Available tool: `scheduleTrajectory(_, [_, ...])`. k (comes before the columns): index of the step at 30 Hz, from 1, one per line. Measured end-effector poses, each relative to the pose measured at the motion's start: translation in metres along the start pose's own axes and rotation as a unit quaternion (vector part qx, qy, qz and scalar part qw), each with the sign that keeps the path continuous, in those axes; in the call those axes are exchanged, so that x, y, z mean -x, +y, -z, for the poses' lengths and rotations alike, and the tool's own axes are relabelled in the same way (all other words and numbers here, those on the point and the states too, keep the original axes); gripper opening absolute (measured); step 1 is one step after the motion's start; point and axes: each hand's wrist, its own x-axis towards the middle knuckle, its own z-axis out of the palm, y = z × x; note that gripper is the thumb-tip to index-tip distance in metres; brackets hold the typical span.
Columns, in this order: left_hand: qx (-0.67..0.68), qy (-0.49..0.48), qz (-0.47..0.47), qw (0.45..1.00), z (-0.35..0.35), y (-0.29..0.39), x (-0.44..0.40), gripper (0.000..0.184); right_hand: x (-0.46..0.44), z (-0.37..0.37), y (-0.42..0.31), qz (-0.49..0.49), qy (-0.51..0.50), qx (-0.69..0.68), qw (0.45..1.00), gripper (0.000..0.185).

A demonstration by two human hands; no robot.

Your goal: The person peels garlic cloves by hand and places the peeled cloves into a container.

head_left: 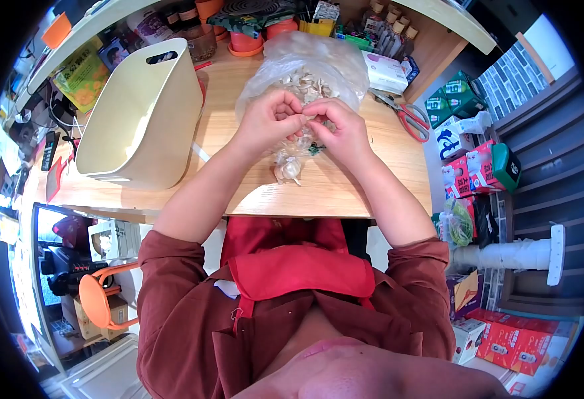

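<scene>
My left hand [273, 121] and my right hand [336, 126] meet over a clear plastic bag [345, 76], fingertips pinched together. Whatever sits between the fingertips is too small and covered to make out. Papery garlic skins [308, 83] lie heaped in the bag just beyond my fingers. Closer to the table's front edge is a whitish garlic bulb [287, 167], apart from both hands. Part of the bag and the skins is hidden behind my hands.
Left of my hands stands a tall cream bin [172, 126]. Red-handled scissors [408, 118] lie at the right table edge, beside a white box [384, 72]. Orange pots [244, 43] and small corked bottles [392, 33] line the back. An orange stool [96, 300] stands below left.
</scene>
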Motion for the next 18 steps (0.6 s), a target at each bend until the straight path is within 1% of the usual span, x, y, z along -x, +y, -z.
scheduleTrajectory(3, [0.009,-0.014,0.008,1.0,0.0021,0.0002,0.0002,0.012,0.0007,-0.001,0.0013,-0.002,-0.001,0.002,1.0,0.019])
scheduleTrajectory(9, [0.025,-0.023,0.006,0.999,0.0025,0.0007,0.0005,0.012,0.0015,-0.0008,0.0001,-0.036,0.005,-0.023,0.999,0.017])
scheduleTrajectory(12, [0.023,-0.016,0.007,1.0,0.0031,0.0008,0.0003,0.01,0.003,-0.0018,-0.0011,-0.163,0.001,-0.11,0.98,0.015])
scheduleTrajectory(15, [0.007,0.0,0.008,1.0,0.0041,-0.0003,-0.0004,0.009,0.0007,-0.0007,-0.0006,-0.197,0.008,-0.215,0.957,0.014])
scheduleTrajectory(18, [-0.012,0.013,-0.005,1.0,0.0032,0.0,-0.0001,0.007,-0.0018,0.0023,-0.0019,-0.221,0.009,-0.289,0.932,0.016])
